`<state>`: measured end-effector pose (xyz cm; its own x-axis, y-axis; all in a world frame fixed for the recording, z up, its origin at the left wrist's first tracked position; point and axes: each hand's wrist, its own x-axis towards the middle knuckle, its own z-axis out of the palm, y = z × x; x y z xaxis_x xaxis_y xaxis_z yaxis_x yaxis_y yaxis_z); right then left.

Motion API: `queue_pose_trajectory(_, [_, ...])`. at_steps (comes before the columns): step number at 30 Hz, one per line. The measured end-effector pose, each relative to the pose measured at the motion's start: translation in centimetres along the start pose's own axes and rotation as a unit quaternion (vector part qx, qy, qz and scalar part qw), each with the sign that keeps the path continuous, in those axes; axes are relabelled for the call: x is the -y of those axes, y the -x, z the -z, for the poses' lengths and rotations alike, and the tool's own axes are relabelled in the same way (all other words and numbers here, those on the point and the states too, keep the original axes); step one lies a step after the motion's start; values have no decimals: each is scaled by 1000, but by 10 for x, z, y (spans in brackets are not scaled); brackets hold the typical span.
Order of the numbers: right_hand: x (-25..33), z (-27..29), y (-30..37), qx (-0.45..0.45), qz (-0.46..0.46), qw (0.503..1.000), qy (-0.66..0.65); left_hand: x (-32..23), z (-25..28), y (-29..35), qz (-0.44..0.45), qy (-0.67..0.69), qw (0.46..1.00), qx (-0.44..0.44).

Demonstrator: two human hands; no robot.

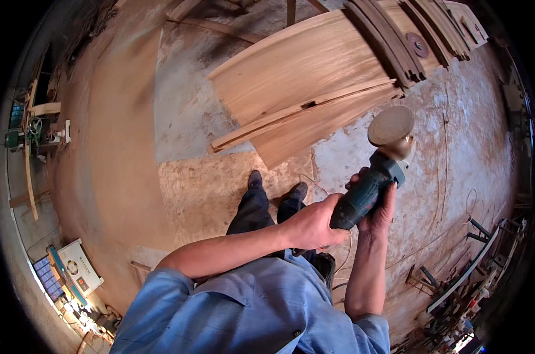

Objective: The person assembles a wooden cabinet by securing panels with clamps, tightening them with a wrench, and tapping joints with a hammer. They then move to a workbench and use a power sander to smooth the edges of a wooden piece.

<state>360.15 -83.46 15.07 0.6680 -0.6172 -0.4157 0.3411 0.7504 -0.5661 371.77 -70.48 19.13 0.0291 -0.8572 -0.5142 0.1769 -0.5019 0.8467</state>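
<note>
A dark green angle grinder (pixel 365 197) is held up in front of my body, its head pointing away from me and to the right. On its head sits a round, dusty, tan disc (pixel 391 125) with a metal guard below it. My left hand (pixel 316 225) is closed around the rear end of the grinder. The right hand (pixel 383 213) grips the body from below and the right side, closer to the head. Part of its fingers is hidden behind the tool.
Ahead, a wide wooden panel (pixel 291 53) carries a long wooden strip (pixel 303 112), several dark curved slats (pixel 385 41) and a reddish disc (pixel 417 45). A thin cord (pixel 348 251) hangs beside my legs. A white-fronted machine (pixel 80 268) stands at left; metal bars (pixel 468 271) lie at right.
</note>
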Motion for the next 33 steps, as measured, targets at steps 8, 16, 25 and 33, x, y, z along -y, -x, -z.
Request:
queue_pose_trajectory(8, [-35,-24,6,-125,-34,991,34,42,13,13,-62,29,998,-11])
queue_pose_trajectory(16, [-52,-37,6,-14,-67,997,-45,58,33,25,-111,188,973,72])
queue_pose_trajectory(25, [-34,-101,5,-64,-77,931,350,144,136,76,26,9,944,-330])
queue_pose_trajectory(33, [-70,-161,25,-25,-148,723,675,159,216,68,-125,-174,892,-398])
